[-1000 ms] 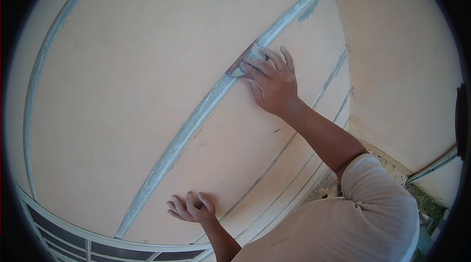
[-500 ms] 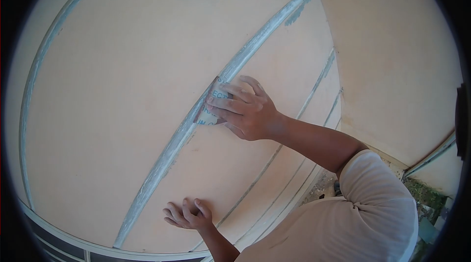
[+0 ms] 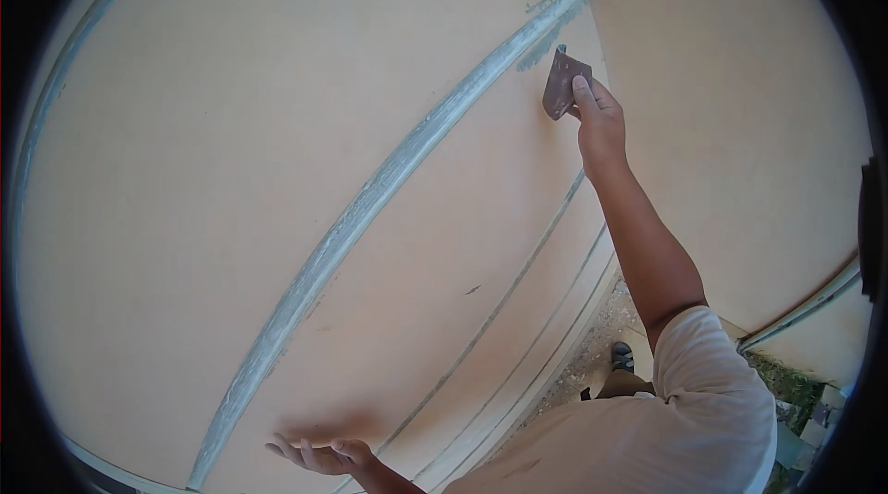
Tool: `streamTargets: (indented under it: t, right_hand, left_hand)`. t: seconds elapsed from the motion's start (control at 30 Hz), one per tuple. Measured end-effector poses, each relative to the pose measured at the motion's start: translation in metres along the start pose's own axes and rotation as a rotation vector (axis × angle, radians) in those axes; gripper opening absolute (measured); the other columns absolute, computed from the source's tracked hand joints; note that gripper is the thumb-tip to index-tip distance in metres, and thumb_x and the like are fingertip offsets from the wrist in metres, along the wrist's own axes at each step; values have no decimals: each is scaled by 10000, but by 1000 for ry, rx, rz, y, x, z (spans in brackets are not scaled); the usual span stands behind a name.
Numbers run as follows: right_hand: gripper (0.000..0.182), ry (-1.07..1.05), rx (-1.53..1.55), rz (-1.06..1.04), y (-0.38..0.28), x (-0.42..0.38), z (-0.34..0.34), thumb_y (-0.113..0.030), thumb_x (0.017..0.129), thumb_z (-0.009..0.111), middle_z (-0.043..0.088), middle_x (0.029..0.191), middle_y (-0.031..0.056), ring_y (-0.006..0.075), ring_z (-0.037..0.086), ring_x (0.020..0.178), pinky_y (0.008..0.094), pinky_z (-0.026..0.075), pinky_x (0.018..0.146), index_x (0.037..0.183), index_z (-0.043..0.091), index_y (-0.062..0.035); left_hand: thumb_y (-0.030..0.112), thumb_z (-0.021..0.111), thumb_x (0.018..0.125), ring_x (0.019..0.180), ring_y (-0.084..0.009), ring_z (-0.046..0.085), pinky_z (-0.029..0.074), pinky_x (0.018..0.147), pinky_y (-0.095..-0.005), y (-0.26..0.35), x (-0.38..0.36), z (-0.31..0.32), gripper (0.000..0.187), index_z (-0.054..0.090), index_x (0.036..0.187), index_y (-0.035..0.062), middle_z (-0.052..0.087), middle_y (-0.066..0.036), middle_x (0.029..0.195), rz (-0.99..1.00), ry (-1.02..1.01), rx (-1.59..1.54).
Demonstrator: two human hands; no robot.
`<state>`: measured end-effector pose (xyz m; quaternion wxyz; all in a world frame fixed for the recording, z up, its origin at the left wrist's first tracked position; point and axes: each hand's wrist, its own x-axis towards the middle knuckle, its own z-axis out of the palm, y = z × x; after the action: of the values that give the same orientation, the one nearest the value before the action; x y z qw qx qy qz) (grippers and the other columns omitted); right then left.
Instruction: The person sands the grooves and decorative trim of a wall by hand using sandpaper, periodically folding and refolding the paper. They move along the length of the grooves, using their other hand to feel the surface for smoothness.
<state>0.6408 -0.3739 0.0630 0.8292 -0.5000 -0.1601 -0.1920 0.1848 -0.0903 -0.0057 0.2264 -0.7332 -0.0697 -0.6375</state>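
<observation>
My right hand (image 3: 603,117) grips a folded piece of sandpaper (image 3: 562,87), thumb on its dark brown grit face. It is raised near the upper right end of a grey-blue painted strip (image 3: 384,181) that runs diagonally across the peach wall (image 3: 250,142). Smeared grey patches (image 3: 536,52) flank the strip's top end, just left of the sandpaper. Low in the view, my left hand (image 3: 319,457) holds nothing; its fingers are spread and the palm faces up. A shadow falls on the wall right above it.
Narrower grooves (image 3: 490,320) cross the wall at lower right. A second wall (image 3: 731,124) meets it at a corner on the right. Gravelly ground (image 3: 578,360) and a shod foot (image 3: 622,357) show below. Grass and broken slabs (image 3: 797,429) lie at lower right.
My right hand has lifted the sandpaper off the middle of the strip and moved it up and right, turning its brown face into view. My left hand has dropped lower and its fingers have straightened.
</observation>
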Motion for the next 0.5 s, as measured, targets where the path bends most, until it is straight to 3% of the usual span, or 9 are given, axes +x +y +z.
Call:
streamTargets:
  t: [0.03, 0.1, 0.17, 0.23, 0.27, 0.33, 0.4, 0.5]
  right_hand:
    - [368, -3, 119, 32, 3, 5, -6, -248, 1060, 509, 684, 1098, 45, 141, 609, 1033, 306, 446, 971, 1265, 643, 26]
    - [312, -27, 63, -32, 16, 18, -16, -202, 1036, 537, 687, 1079, 45, 136, 616, 1018, 303, 462, 943, 1238, 660, 2]
    - [265, -40, -1, -87, 20, 33, -25, -157, 1013, 566, 691, 1061, 45, 131, 622, 1004, 300, 478, 915, 1211, 677, -21]
    - [269, -180, -138, -462, 13, 47, -25, -42, 948, 596, 695, 1166, 95, 228, 634, 1127, 366, 471, 1010, 1205, 677, -30]
    - [269, -166, -133, -459, 15, 60, -28, -42, 948, 596, 695, 1166, 95, 228, 634, 1127, 366, 471, 1010, 1205, 677, -30]
    - [305, -221, -454, -796, 19, 83, -34, 30, 842, 628, 684, 1191, 128, 307, 622, 1174, 410, 471, 1034, 1131, 690, -47]
    - [271, -229, -498, -856, 24, 104, -32, -6, 837, 652, 681, 1171, 105, 313, 611, 1172, 436, 468, 1041, 1099, 692, -64]
    - [239, -279, -546, -910, 28, 122, -27, -76, 832, 690, 674, 1162, 80, 311, 592, 1182, 477, 461, 1051, 1071, 695, -86]
  left_hand:
    - [399, 402, 1060, 1444, -422, 346, 205, 1200, -621, 8, 6, 1, 400, 462, 1372, 156, 424, -204, 1512, 3, 34, 49]
    - [402, 395, 1064, 1457, -417, 324, 208, 1201, -627, 28, 17, 20, 401, 456, 1383, 167, 408, -193, 1524, 19, 86, 104]
    - [411, 389, 1069, 1481, -413, 270, 209, 1198, -633, 61, 25, 46, 422, 425, 1418, 176, 411, -187, 1518, -160, 160, -62]
    - [416, 383, 1069, 1494, -420, 211, 192, 1197, -635, 92, 27, 79, 437, 403, 1431, 172, 346, -202, 1546, -119, 141, -69]
    - [422, 378, 1068, 1507, -426, 153, 176, 1197, -637, 106, 26, 96, 453, 380, 1444, 168, 280, -218, 1573, -95, 115, -74]
    - [427, 373, 1068, 1521, -433, 94, 159, 1197, -639, 130, 30, 124, 469, 357, 1457, 164, 214, -234, 1601, -72, 85, -79]
    - [443, 369, 1064, 1519, -459, 21, 148, 1185, -653, 151, 36, 151, 495, 356, 1443, 125, 99, -271, 1615, 67, 53, 164]
    - [444, 379, 1054, 1513, -479, 12, 130, 1177, -666, 143, 20, 150, 518, 353, 1429, 88, 79, -300, 1606, -50, 9, 154]
